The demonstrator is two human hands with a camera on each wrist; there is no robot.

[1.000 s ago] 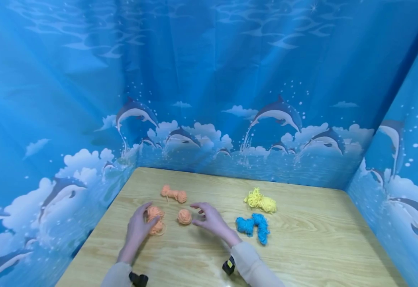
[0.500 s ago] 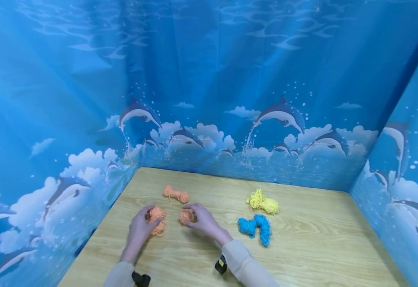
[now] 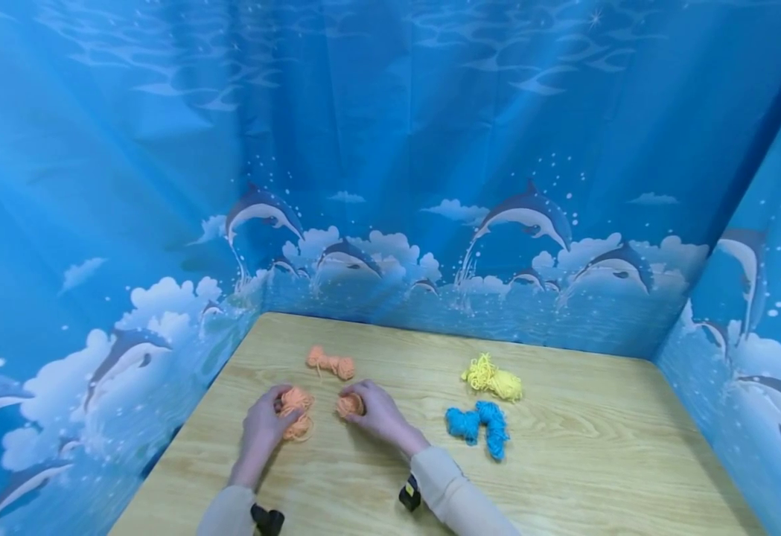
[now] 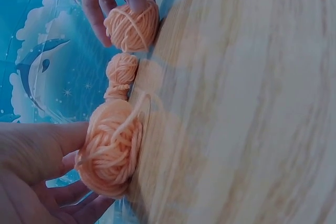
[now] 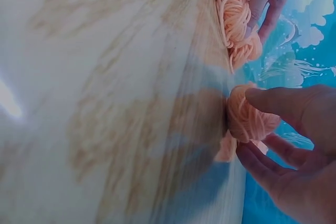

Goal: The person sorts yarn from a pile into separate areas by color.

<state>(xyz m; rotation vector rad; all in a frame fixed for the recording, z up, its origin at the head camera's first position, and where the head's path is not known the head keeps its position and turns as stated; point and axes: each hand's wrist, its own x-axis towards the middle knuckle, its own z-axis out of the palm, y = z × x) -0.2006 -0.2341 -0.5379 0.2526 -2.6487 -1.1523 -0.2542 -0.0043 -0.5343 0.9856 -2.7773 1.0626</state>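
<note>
Head view: toward tabletop's (image 3: 564, 461) left edge, your left hand (image 3: 263, 426) grips skein (image 3: 297, 406), right hand (image 3: 380, 415) pinches ball (image 3: 348, 406); likely grasping step, next needs steadiness.

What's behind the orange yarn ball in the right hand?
Behind the ball, slightly left, an orange yarn bundle lies on the table; farther back hangs a dolphin-print curtain. The ball and right hand cover the table just behind.

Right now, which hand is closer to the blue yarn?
Right: the right hand pinches a peach ball left of the blue yarn; the left hand holds a peach bundle farther left.
</note>
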